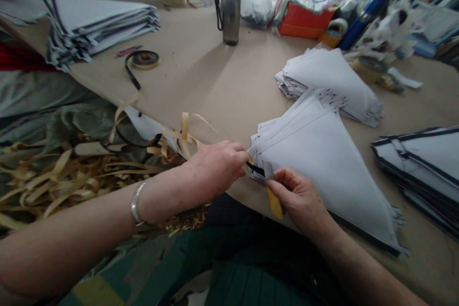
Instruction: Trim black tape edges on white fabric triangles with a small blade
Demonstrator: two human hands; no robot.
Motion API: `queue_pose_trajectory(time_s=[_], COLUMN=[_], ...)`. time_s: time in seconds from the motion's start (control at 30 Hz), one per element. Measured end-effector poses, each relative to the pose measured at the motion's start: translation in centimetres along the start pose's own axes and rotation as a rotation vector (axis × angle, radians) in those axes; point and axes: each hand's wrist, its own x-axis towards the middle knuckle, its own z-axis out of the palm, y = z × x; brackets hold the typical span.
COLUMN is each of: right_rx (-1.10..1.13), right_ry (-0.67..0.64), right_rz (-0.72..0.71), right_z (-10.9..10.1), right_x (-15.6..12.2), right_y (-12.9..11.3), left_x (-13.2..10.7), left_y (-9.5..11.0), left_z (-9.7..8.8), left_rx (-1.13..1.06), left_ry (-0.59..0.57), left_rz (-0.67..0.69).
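A stack of white triangular paper pieces (322, 158) lies at the near edge of the brown table (222, 86). My left hand (215, 167) pinches the near-left corner of the top piece, where a black strip (255, 169) runs along the edge. My right hand (299, 198) is closed on a utility knife (273, 196) with a yellow handle, its blade touching that same corner. A metal bangle sits on my left wrist.
More white stacks lie behind (330, 81), at the right (423, 162) and far left (96, 24). A tape roll (145, 59) and a dark bottle (230, 5) stand on the table. Yellowish peeled strips (71, 177) pile at the left. Clutter fills the back right.
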Motion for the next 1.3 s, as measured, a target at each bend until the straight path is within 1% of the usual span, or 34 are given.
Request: queue_pose_trajectory(time_s=[0.07,0.17,0.27,0.37,0.47,0.57,0.67,0.73,0.77,0.83,0.87,0.9,0.93,1.0,1.03,1.13,1.2,1.23,1.3], right_rx=[-0.08,-0.219,-0.284,-0.322,-0.354,-0.396,-0.468,-0.507,-0.52,-0.523,-0.506,-0.473,-0.429,-0.313,-0.233,0.093,0.299,0.364,0.405], right_ry=[0.008,0.028,0.038,0.048,0.059,0.058,0.059,0.056,0.051,0.04,0.032,0.022,0.011,0.005,0.009,0.017,-0.013,-0.032,-0.056], right_rz=[-0.028,-0.067,-0.077,-0.077,-0.072,-0.058,-0.065,-0.079,-0.081,-0.077,-0.074,-0.074,-0.077,-0.081,-0.075,-0.038,-0.03,-0.036,-0.056], right_z=[0.6,1.1,1.3,1.3,1.4,1.5,1.7,1.8,1.9,2.0,1.9,1.7,1.4,0.5,-0.1,-1.9,-2.8,-3.1,-3.3], right_x=[0.2,0.5,0.9,1.2,1.3,1.4,1.6,1.7,1.8,1.9,1.8,1.6,1.4,0.6,0.1,-1.1,-1.4,-1.4,-1.2], right_y=[0.5,0.8,0.8,0.7,0.7,0.7,0.5,0.5,0.5,0.5,0.5,0.5,0.5,0.2,-0.1,-1.0,-1.7,-2.0,-2.6], left_x=[0.6,1.2,1.8,2.3,2.8,3.1,3.2,3.2,3.1,2.9,2.7,2.5,2.3,1.7,1.4,0.7,0.4,0.3,0.3], left_y=[0.0,0.1,0.0,-0.3,-0.6,-0.5,0.1,0.7,1.0,1.3,1.4,1.4,1.2,0.8,0.7,0.7,1.3,1.7,2.5], left_z=[1.5,2.3,2.4,2.6,2.6,1.7,0.6,0.1,0.0,-0.1,0.0,0.1,0.2,0.3,0.3,0.1,-0.1,-0.2,-0.5], left_rx=[0.022,0.065,0.095,0.089,0.069,0.052,-0.016,-0.108,-0.199,-0.467,-0.602,-0.701,-0.752,-0.774,-0.784,-0.839,-0.785,-0.704,-0.486], left_ry=[-0.043,-0.023,0.003,-0.009,-0.067,-0.16,-0.255,-0.288,-0.307,-0.348,-0.339,-0.301,-0.244,-0.117,-0.076,-0.023,0.072,0.135,0.254], left_rz=[-0.048,-0.066,-0.08,-0.098,-0.083,-0.12,-0.125,-0.07,-0.032,0.026,0.022,-0.003,-0.04,-0.107,-0.126,-0.131,-0.082,-0.053,-0.005])
